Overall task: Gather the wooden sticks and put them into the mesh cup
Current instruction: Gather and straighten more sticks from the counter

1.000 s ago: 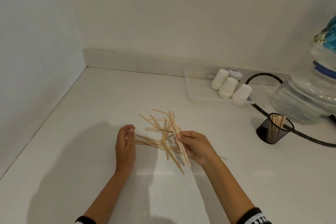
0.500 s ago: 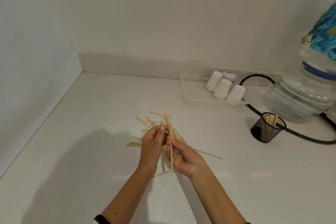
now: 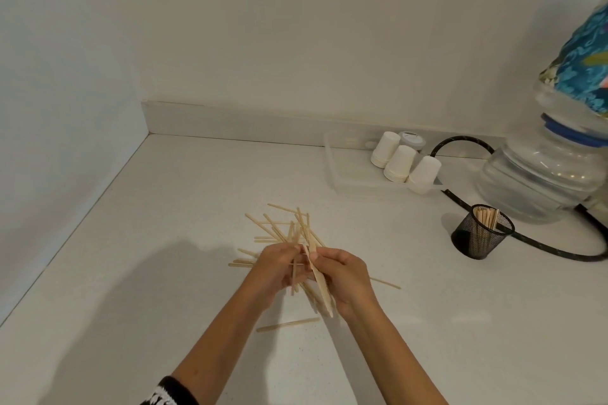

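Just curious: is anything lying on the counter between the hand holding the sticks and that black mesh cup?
In the head view, one loose stick beside the right hand; beyond it, bare counter up to the mesh cup.

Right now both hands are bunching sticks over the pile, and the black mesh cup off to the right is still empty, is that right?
Not quite. The mesh cup is not empty: the head view shows wooden sticks already standing inside it. The rest holds: the left hand and right hand are bunching sticks over the pile, and the cup stands off to the right.

Bare forearms; a black sleeve (image 3: 171,393) with white pattern covers the left arm.
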